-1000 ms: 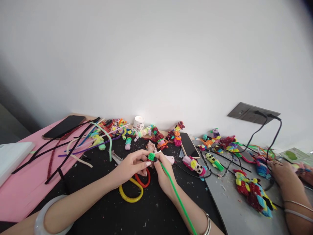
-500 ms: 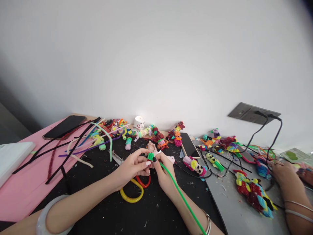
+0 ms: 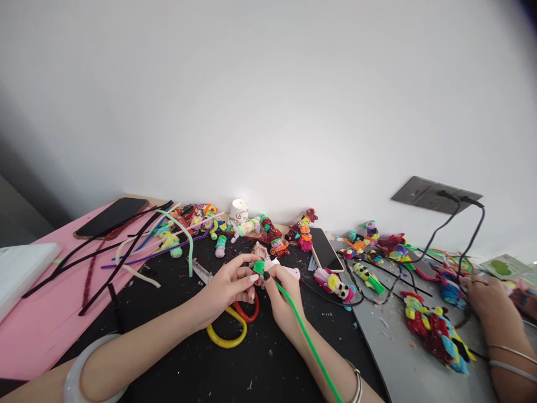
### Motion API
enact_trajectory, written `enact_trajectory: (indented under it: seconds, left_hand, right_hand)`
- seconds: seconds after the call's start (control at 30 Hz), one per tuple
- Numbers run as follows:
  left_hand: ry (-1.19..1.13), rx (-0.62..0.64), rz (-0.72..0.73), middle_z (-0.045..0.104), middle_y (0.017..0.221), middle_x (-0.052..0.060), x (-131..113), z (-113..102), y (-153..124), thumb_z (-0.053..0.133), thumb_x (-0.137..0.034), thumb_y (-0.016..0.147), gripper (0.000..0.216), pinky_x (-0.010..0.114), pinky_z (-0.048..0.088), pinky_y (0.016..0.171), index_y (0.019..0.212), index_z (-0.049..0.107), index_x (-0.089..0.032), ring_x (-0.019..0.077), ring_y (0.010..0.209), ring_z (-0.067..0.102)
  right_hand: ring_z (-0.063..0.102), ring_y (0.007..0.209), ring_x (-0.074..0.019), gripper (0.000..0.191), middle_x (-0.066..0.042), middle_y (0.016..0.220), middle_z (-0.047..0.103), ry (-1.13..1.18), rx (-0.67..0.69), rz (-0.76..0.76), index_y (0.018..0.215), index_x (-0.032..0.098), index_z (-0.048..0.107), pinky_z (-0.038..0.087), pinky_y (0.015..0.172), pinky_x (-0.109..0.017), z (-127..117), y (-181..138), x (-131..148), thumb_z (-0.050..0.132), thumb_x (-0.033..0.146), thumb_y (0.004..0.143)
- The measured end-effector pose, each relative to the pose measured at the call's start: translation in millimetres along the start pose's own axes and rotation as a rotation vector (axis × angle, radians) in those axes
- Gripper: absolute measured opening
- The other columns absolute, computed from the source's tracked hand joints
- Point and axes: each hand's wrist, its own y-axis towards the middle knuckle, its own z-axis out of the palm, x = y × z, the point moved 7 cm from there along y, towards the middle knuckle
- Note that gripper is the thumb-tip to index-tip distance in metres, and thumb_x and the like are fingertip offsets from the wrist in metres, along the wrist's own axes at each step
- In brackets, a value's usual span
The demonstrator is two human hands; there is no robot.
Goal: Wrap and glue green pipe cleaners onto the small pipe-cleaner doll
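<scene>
My left hand [image 3: 229, 285] and my right hand [image 3: 282, 296] meet over the black mat [image 3: 176, 347], both pinched on a green pipe cleaner [image 3: 308, 338]. Its near end is wound into a small green coil [image 3: 258, 267] between my fingertips. The long free end trails down along my right forearm. A small pink-and-tan craft piece [image 3: 260, 252] lies just behind my fingers.
Scissors with red and yellow handles [image 3: 229, 324] lie under my hands. Loose pipe cleaners [image 3: 126, 249] cross the pink sheet [image 3: 42, 324] at left, near a phone [image 3: 109, 217]. Several coloured figures [image 3: 272, 232] line the wall. Another person's hand [image 3: 486, 296] rests at right by cables [image 3: 436, 235].
My hands barely shifted; the green pipe cleaner's free end swung slightly as the coil turned between my fingertips.
</scene>
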Motion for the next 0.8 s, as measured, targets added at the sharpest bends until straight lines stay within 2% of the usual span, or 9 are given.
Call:
enact_trajectory:
  seconds: [0.3,0.6,0.8]
  left_hand:
    - [-0.032,0.009,0.024,0.057,0.076,-0.004,-0.8,-1.4,1.2,0.066,-0.027,0.079,0.034,0.020,0.048,0.058,0.110,0.052,-0.025,0.0055,0.057,0.053]
    - [-0.001,-0.021,-0.022,0.059,0.071,-0.005,-2.7,-3.5,1.6,0.070,-0.027,0.075,0.039,0.020,0.051,0.057,0.109,0.052,-0.024,0.0049,0.054,0.054]
    - [0.037,-0.018,-0.063,0.064,0.070,-0.004,-6.9,-3.3,-1.3,0.072,-0.028,0.073,0.040,0.018,0.051,0.055,0.106,0.052,-0.022,0.0076,0.055,0.061]
  right_hand:
    - [0.041,0.057,-0.0120,0.028,0.003,0.059,0.043,-0.039,0.021,-0.025,0.060,0.019,0.041,0.033,0.054,-0.024,0.8,1.0,2.5,0.043,0.024,0.087]
    - [0.042,0.058,-0.0119,0.027,0.002,0.060,0.045,-0.038,0.029,-0.032,0.060,0.019,0.042,0.033,0.055,-0.024,0.2,2.2,1.9,0.043,0.024,0.087]
    - [0.042,0.057,-0.0120,0.027,0.002,0.059,0.045,-0.067,0.042,-0.041,0.061,0.019,0.044,0.033,0.054,-0.024,-0.1,2.7,2.8,0.043,0.024,0.087]
